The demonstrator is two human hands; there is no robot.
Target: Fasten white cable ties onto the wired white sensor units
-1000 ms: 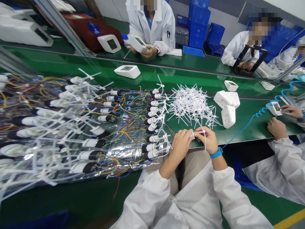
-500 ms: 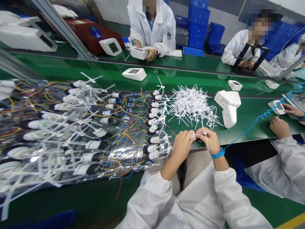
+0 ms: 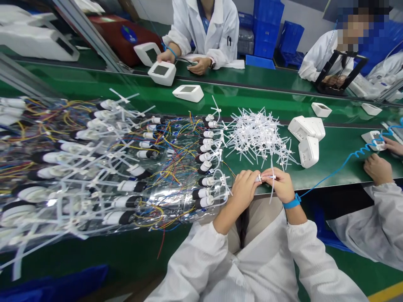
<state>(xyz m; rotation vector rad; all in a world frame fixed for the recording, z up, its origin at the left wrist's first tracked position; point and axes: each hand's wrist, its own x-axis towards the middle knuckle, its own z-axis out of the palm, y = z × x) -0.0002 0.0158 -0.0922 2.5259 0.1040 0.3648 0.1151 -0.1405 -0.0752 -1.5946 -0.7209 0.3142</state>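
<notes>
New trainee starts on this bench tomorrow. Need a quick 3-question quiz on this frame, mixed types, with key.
1. True or false: both the left hand and the right hand grip one white cable tie.
2. The pile of loose ties lies: A) beyond the hands on the green table, B) in a blue crate, C) on the person's lap.
3. Which wrist wears the blue wrist strap?

Key: 1 true; 2 A; 3 right.
</notes>
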